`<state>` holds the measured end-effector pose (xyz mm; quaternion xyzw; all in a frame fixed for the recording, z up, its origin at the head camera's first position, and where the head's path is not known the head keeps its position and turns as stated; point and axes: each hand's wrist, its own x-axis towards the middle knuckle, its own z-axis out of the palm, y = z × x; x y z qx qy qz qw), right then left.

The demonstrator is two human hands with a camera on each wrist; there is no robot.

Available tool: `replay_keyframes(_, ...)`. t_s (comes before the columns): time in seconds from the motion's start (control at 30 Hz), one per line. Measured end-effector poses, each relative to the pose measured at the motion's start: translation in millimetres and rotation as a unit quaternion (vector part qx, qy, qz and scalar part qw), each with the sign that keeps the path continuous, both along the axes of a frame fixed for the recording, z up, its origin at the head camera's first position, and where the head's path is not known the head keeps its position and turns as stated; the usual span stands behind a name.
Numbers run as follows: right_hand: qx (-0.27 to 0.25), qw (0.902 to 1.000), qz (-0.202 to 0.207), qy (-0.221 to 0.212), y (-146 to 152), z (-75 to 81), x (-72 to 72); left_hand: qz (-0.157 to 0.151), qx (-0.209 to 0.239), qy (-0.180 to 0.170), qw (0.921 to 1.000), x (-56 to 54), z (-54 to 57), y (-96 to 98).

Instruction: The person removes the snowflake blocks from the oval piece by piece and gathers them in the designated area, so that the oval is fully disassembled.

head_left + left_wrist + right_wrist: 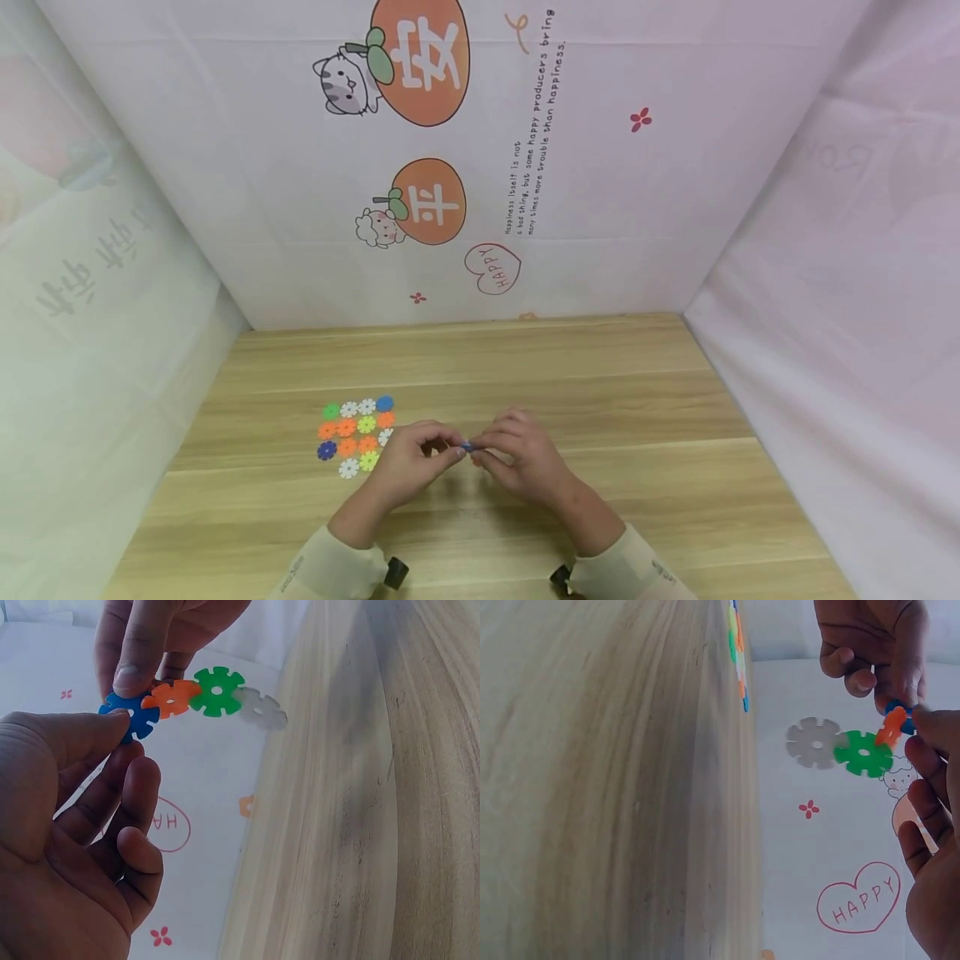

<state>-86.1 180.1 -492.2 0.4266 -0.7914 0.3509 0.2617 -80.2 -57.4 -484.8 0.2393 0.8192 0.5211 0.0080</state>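
Observation:
My left hand (411, 461) pinches a blue notched snowflake disc (144, 724) between thumb and fingers. Opposite it, my right hand (525, 458) pinches the same blue disc near its upper edge. An orange snowflake disc (172, 699) is slotted to the blue one, then a green disc (217, 691) and a whitish disc (261, 709), forming a chain held above the table. Seen from the right wrist, the green disc (863, 754) and whitish disc (814, 743) hang out from the hands. Fingers partly cover the blue disc.
To the left on the wooden table (600, 375) lie several loose snowflake discs in rough rows, among them a dark blue disc (327, 451) and a light green disc (332, 411). White printed cloth (585, 183) stands behind and at both sides.

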Motion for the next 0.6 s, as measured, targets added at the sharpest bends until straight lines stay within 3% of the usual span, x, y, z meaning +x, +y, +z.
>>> replay_keyframes(0.33,0.019,0.9977,-0.008,-0.065,3.7,-2.6,1.8,0.008,0.017,-0.025,0.9995,1.3,2.5,-0.4)
replay_keyframes(0.6,0.018,0.9972,-0.009,-0.072,5.3,-4.1,1.9,0.016,0.034,-0.036,0.9987,0.5,2.7,-0.9)
